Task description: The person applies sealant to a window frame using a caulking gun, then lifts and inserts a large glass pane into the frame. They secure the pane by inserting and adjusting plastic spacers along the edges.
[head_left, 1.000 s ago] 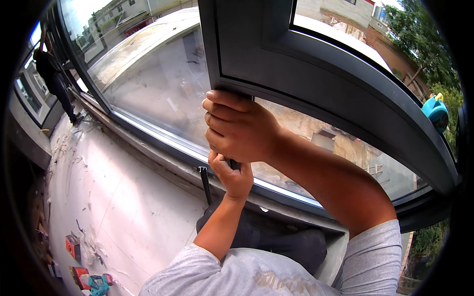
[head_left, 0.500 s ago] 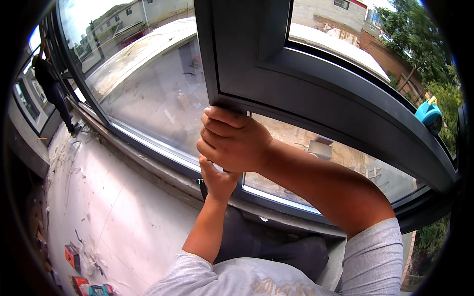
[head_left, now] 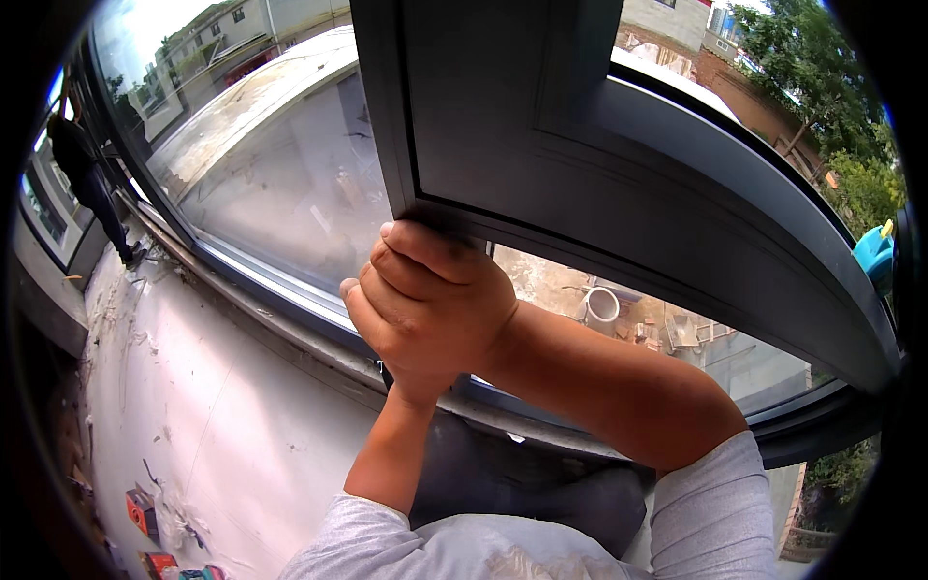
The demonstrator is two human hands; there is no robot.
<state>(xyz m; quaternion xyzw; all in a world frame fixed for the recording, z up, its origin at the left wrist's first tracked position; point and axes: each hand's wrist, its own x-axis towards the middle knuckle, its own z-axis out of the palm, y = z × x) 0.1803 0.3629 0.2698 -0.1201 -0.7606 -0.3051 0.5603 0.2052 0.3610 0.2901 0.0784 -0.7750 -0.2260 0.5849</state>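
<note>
A dark grey window sash (head_left: pixel 483 164) swings in close overhead, its lower corner just above my hands. My right hand (head_left: pixel 440 290) is closed at that corner, with its fingers curled against the bottom edge of the sash. Directly below and partly behind it is my left hand (head_left: pixel 387 343); its thumb side shows at the left, while the other fingers are hidden. A small dark piece peeks out beside the left wrist, too little of it to name. Behind the hands run the fixed glass pane (head_left: pixel 280 184) and the lower window frame (head_left: pixel 280 285).
Another person (head_left: pixel 87 184) stands far left by the windows, an arm raised. On the pale floor (head_left: pixel 232 416) lie scraps, a red-and-black box (head_left: pixel 142 512) and a teal tool (head_left: pixel 201 572). A teal object (head_left: pixel 875 253) rests on the sash at right. Outside, a white bucket (head_left: pixel 601 306) shows below.
The sash corner and my right hand have shifted slightly left and down. My left hand has moved up and left, closer behind the right. The view has shifted a little as well.
</note>
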